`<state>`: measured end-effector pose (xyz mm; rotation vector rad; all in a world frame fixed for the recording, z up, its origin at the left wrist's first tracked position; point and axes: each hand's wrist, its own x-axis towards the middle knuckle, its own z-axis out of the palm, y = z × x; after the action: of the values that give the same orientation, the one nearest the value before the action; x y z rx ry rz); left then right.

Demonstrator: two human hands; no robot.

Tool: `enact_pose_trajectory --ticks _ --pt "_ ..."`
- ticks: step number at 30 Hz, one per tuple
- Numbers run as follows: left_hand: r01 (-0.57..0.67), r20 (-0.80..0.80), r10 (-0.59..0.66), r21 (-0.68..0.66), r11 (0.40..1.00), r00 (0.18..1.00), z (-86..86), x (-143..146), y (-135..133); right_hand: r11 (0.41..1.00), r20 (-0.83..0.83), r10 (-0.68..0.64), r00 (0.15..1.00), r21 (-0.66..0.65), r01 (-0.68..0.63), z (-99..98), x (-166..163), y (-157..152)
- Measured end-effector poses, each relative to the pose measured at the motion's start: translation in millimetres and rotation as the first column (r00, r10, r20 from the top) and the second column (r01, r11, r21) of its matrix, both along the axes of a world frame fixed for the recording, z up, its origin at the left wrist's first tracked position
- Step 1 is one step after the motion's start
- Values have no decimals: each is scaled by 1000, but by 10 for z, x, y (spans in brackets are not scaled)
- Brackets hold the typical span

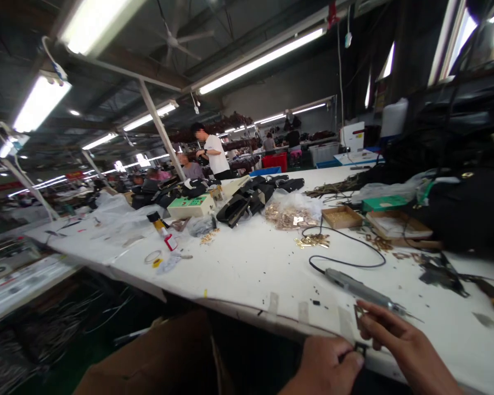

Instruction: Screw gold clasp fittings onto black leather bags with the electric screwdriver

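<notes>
My left hand [328,363] is closed at the table's front edge, pinching a small dark piece with a squared opening [361,348] between thumb and finger. Just beyond it, my right hand [395,336] holds a small brassy metal plate [358,316] at its fingertips. The two pieces are close together but look apart. A grey corded power tool with a thin bit [356,288] lies on the white table behind my right hand. Its black cord [354,265] loops back across the tabletop. Small black bits are scattered around.
Gold-coloured metal parts [315,241] lie beyond the tool, near a plastic bag of similar pieces [288,215] and a shallow cardboard box [342,217]. Black goods [251,197] and a green-topped machine [192,206] stand farther back. A person in a white shirt [216,153] stands across the table.
</notes>
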<state>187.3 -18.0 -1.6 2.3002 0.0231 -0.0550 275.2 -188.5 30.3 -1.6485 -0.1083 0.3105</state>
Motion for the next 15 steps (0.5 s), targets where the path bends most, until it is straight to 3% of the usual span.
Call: enact_pose_trajectory --ticks 4,7,12,15 --pt "36 54 -37 28 999 998 97 -34 -18 1000 18 -26 999 18 25 108 -211 -31" --pt "18 62 -19 16 1000 998 74 11 -1 995 31 83 996 45 -84 34 -242 -90" --pt "19 68 -11 -114 993 998 22 59 15 987 26 156 987 20 -156 -137 -263 -197" --pt "-49 68 64 -213 976 996 4 79 2 987 36 160 987 1 -160 -142 -247 -195"
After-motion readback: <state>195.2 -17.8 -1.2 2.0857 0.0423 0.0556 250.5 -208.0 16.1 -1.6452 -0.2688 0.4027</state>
